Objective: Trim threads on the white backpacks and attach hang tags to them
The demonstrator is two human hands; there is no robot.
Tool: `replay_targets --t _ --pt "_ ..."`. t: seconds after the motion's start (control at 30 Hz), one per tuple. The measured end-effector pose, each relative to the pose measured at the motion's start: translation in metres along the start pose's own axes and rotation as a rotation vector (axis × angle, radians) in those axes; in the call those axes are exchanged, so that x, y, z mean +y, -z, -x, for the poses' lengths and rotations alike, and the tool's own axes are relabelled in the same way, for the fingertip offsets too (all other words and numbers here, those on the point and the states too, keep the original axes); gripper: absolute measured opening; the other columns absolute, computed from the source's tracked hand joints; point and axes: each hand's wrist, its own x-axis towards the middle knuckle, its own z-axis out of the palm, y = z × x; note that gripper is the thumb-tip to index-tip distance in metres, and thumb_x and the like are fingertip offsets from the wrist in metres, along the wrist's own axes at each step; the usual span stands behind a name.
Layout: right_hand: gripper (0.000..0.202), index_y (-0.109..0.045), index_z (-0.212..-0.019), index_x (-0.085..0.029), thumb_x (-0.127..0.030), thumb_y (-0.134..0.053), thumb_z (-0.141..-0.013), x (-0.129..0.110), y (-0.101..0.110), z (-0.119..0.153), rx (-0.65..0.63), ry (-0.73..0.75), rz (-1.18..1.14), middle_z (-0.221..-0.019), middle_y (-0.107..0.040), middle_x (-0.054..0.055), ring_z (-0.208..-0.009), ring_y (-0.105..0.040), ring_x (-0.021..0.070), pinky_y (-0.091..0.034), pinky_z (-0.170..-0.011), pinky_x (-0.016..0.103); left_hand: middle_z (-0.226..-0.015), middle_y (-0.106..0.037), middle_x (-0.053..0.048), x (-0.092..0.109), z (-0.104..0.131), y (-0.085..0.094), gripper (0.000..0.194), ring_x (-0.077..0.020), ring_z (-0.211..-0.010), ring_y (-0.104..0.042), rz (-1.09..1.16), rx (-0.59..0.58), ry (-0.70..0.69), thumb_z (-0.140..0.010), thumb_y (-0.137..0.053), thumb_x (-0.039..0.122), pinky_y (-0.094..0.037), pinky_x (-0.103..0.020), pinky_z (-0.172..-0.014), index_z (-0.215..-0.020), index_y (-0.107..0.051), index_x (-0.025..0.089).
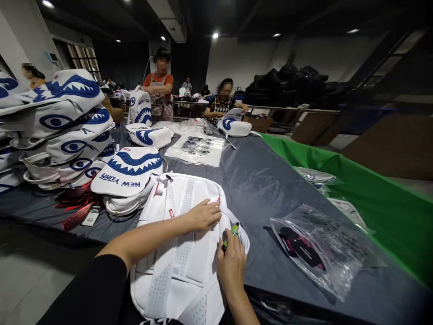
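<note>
A white backpack lies with its back panel up in front of me, its padded dotted shoulder straps showing. My left hand rests on the upper right of the panel, fingers stretched out, their tips beside a small red tab at the edge. My right hand is closed around a green and black pen-like tool at the backpack's right side; whether it is a marker or a cutter I cannot tell. Just beyond lies another white backpack with a blue toothed mouth and NEW YORK lettering.
Stacked white backpacks rise at the left, with red tags beside them. A clear bag of dark and pink pieces lies right. Flat plastic bags lie farther back. Two people work across the dark-covered table; green cloth borders it.
</note>
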Motion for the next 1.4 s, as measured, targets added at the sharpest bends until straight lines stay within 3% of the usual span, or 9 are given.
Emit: replay_targets --t 0.17,0.4,0.5,0.6,0.77,0.97,1.07,1.23,1.4 --pt "0.041 -0.058 -0.128 -0.010 -0.036 -0.040 -0.101 0.010 0.001 0.014 0.027 0.027 0.022 -0.112 -0.070 0.018 -0.096 -0.064 0.0316 -0.047 -0.082 0.045 -0.087 -0.073 -0.014 -0.040 -0.049 -0.001 0.045 -0.0275 -0.082 -0.066 -0.127 -0.144 -0.105 -0.091 -0.061 0.054 -0.046 -0.037 -0.074 -0.085 -0.074 0.012" --pt "0.036 -0.057 -0.129 -0.015 -0.035 -0.046 -0.102 -0.011 0.015 0.021 0.025 0.132 -0.070 -0.120 -0.067 0.019 -0.108 -0.061 0.0321 -0.047 -0.088 0.046 -0.063 -0.069 -0.006 -0.033 -0.003 0.035 0.044 -0.0157 -0.050 -0.054 -0.089 -0.190 -0.141 -0.090 -0.062 0.051 -0.029 -0.031 -0.052 -0.065 -0.071 0.016" --pt "0.033 -0.056 -0.130 -0.017 -0.030 -0.053 -0.099 -0.021 0.018 0.022 0.078 0.184 -0.124 -0.121 -0.065 0.018 -0.112 -0.060 0.0318 -0.048 -0.089 0.045 -0.068 -0.069 -0.005 -0.032 0.019 0.058 0.044 -0.0174 -0.056 -0.057 -0.132 -0.139 -0.148 -0.092 -0.061 0.051 -0.032 -0.033 -0.055 -0.065 -0.069 0.017" --pt "0.031 -0.055 -0.129 -0.017 -0.024 -0.053 -0.099 -0.027 0.011 0.019 0.078 0.199 -0.140 -0.120 -0.065 0.018 -0.110 -0.060 0.0308 -0.049 -0.087 0.044 -0.071 -0.069 -0.007 -0.051 0.028 0.068 0.048 -0.0209 -0.068 -0.060 -0.193 -0.141 -0.137 -0.089 -0.062 0.059 -0.042 -0.039 -0.075 -0.066 -0.069 0.017" --pt "0.030 -0.054 -0.128 -0.017 -0.022 -0.053 -0.098 -0.026 0.000 0.014 -0.017 0.152 -0.140 -0.113 -0.067 0.015 -0.106 -0.062 0.0288 -0.049 -0.086 0.043 -0.079 -0.069 -0.006 -0.089 0.028 0.053 0.046 -0.0212 -0.078 -0.060 -0.167 -0.150 -0.162 -0.096 -0.052 0.055 -0.027 -0.054 -0.110 -0.078 -0.069 0.016" --pt "0.032 -0.054 -0.128 -0.019 -0.023 -0.055 -0.097 -0.027 0.003 0.013 -0.057 0.125 -0.150 -0.107 -0.068 0.012 -0.104 -0.063 0.0268 -0.050 -0.086 0.042 -0.080 -0.066 -0.005 -0.111 0.029 0.036 0.050 -0.0214 -0.083 -0.057 -0.115 -0.090 -0.186 -0.097 -0.046 0.058 -0.022 -0.054 -0.116 -0.079 -0.069 0.018" --pt "0.032 -0.054 -0.127 -0.019 -0.024 -0.056 -0.096 -0.027 0.003 0.013 -0.051 0.111 -0.155 -0.107 -0.068 0.012 -0.102 -0.064 0.0269 -0.051 -0.085 0.042 -0.095 -0.066 -0.006 -0.123 0.026 0.036 0.055 -0.0255 -0.102 -0.054 -0.114 -0.010 -0.076 -0.097 -0.040 0.061 -0.025 -0.055 -0.114 -0.076 -0.069 0.019" --pt "0.033 -0.052 -0.127 -0.020 -0.024 -0.057 -0.095 -0.027 0.014 0.007 -0.014 0.068 -0.201 -0.111 -0.070 0.012 -0.102 -0.067 0.0260 -0.053 -0.086 0.044 -0.112 -0.063 -0.007 -0.097 0.035 0.042 0.043 -0.0306 -0.122 -0.046 -0.102 -0.058 -0.046 -0.087 -0.060 0.060 -0.023 -0.056 -0.115 -0.082 -0.071 0.019" --pt "0.024 -0.056 -0.117 -0.022 -0.030 -0.058 -0.095 -0.045 0.033 -0.012 -0.072 -0.135 -0.546 -0.098 -0.073 0.007 -0.085 -0.074 0.0226 -0.059 -0.081 0.042 -0.087 -0.063 -0.005 -0.050 0.058 0.034 0.024 -0.0255 -0.099 -0.054 -0.096 -0.040 -0.069 -0.082 -0.074 0.042 -0.033 -0.055 -0.112 -0.085 -0.069 0.019"
